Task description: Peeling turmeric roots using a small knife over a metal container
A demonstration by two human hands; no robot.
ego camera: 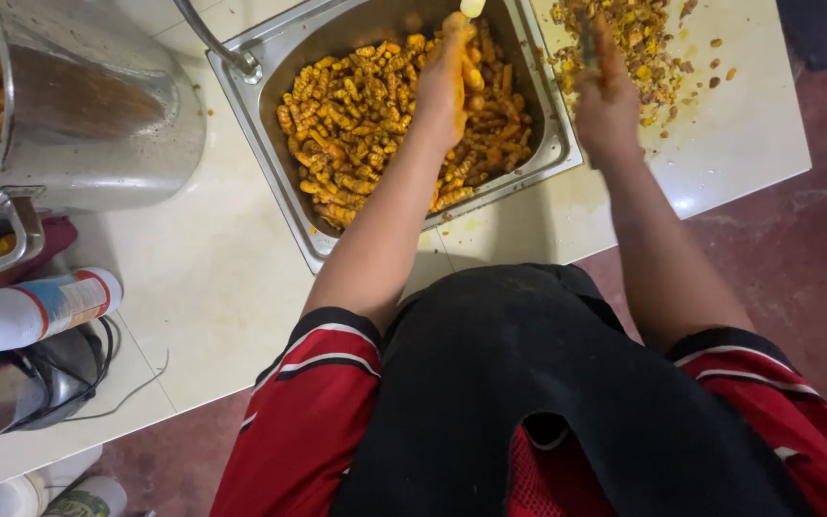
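Turmeric roots point(375, 124) fill the steel tray point(284, 182) on the counter point(212, 278), right under my left grip point(447, 81), which is curled shut around one root, long axis pointing away from me. Right grip point(605, 96) is clamped on a knife handle over peel scraps point(643, 43). Far left of both: a white bottle point(31, 311), red-banded label, lying flat.

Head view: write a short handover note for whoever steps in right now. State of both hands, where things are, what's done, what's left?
Left hand: over the rectangular steel tray of orange-yellow turmeric roots, gripping one root.
Right hand: on a thin tool, blurred, above the pile of yellow-brown scraps on the cream countertop.
Done: scraps show some roots worked.
Left: the tray is still mostly full.
Large steel pot stands at left.
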